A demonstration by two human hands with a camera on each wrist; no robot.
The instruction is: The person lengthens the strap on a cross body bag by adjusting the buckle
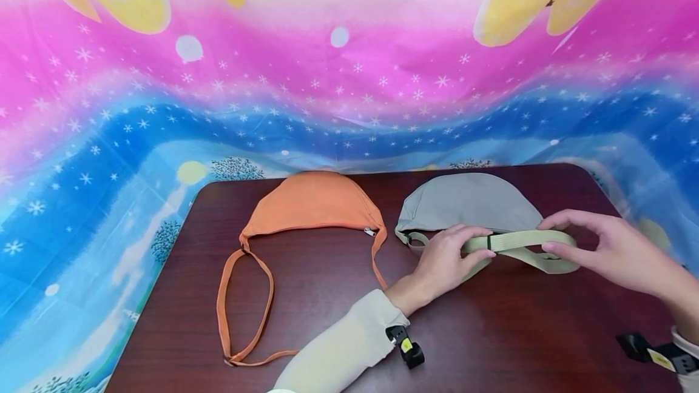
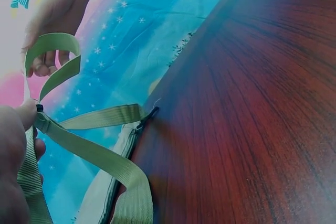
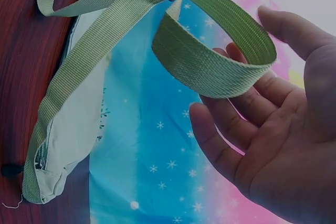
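Observation:
A grey crossbody bag lies at the back right of the table, its light green webbing strap raised in front of it. My left hand pinches the strap beside a black slider buckle, thumb below and fingers above. In the right wrist view, the strap bends into a loop. At this loop is my right hand, its fingers gently bent behind the webbing and its thumb apart from them. The bag's zipper edge shows below the strap in the left wrist view.
An orange bag lies left of the grey one, its orange strap looping toward the table's front and passing near my left sleeve. Behind the dark wooden table hangs a printed pink and blue cloth.

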